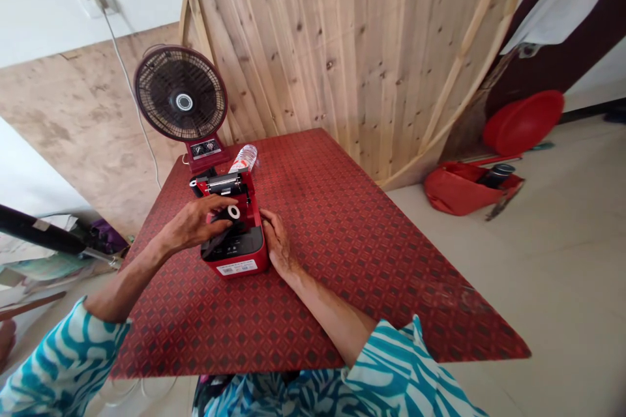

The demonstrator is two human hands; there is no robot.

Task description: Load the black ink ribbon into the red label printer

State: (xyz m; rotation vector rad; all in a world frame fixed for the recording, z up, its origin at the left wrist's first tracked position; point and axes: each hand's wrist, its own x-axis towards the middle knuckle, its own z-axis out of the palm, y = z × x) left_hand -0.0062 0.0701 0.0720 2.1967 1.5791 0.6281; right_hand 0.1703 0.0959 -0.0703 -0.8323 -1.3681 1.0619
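A small red device (238, 259) with its lid raised sits on the red patterned table (342, 241). My left hand (193, 225) reaches over its open top, fingers closed on a small black roll with a white core (231, 212) held in the opening. My right hand (274, 241) rests against the device's right side, fingers curled along its wall. A white label shows on the device's near face.
A maroon desk fan (182, 101) stands at the table's far left corner, with a plastic bottle (244, 158) lying beside it. A large round wooden panel (352, 45) leans behind. Red basins (523, 120) and a red bag (460, 187) lie on the floor at right.
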